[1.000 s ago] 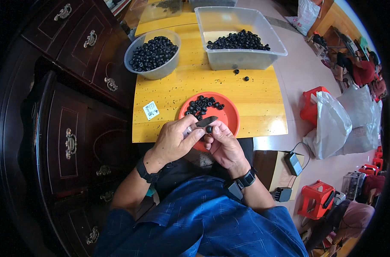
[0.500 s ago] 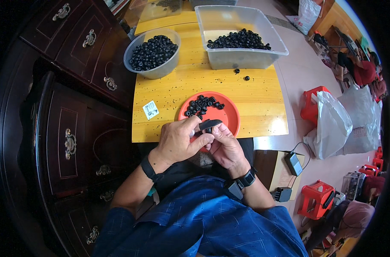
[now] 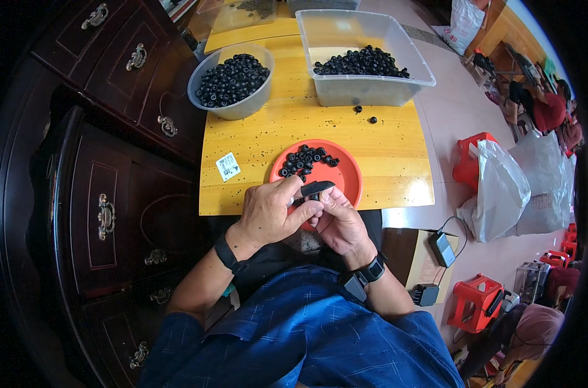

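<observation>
Above the near edge of an orange-red plate (image 3: 349, 187), my left hand (image 3: 268, 210) and my right hand (image 3: 345, 226) meet with fingers closed. Between their fingertips is a small black round part (image 3: 314, 196), mostly hidden; both hands appear to pinch it. A black band or sleeve (image 3: 317, 188) lies along the left hand's index finger, its far end by the right fingertips. Several small black ring-shaped parts (image 3: 305, 157) lie in the far half of the plate.
Beyond the plate, a round translucent tub (image 3: 239, 111) and a rectangular clear bin (image 3: 365, 96) hold many black parts. Two loose parts (image 3: 373, 120) and a white label (image 3: 228, 167) lie on the yellow table (image 3: 391, 155). Dark drawers (image 3: 113, 161) stand left; red stools (image 3: 476, 301) right.
Both hands keep nearly the same pose over the plate, with only a slight shift at the fingertips. The whole view has moved a little; nothing has been put down or picked up.
</observation>
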{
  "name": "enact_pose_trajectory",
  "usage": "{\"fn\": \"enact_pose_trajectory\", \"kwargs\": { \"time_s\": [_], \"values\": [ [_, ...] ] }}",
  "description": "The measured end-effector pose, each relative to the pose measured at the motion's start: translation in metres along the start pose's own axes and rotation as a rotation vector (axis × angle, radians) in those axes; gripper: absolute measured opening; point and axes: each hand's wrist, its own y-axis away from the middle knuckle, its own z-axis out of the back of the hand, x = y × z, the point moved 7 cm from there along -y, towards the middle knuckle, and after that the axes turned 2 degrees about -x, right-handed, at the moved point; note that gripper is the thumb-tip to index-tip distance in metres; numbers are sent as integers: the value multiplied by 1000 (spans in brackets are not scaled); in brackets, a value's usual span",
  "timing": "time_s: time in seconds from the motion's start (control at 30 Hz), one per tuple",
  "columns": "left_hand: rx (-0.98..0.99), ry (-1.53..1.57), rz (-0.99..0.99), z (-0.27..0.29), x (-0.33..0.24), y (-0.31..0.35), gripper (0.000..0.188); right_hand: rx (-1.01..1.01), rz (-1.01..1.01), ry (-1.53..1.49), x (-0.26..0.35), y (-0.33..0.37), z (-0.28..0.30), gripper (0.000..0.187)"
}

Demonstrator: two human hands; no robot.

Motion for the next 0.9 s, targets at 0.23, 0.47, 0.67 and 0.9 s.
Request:
{"fn": "enact_pose_trajectory", "kwargs": {
  "time_s": [0.23,0.47,0.67,0.9],
  "values": [
    [-23,14,-24,2,-2,-2,43,-24,-11,18,-1,-1,2,7],
    [-3,-12,-19,1,0,-1,42,-36,-4,27,-1,-2,4,7],
    [-2,15,-41,-5,0,4,39,-33,48,84,2,-1,4,9],
    [-74,264,54,8,0,1,20,-18,13,28,-1,-3,0,9]
  ]
}}
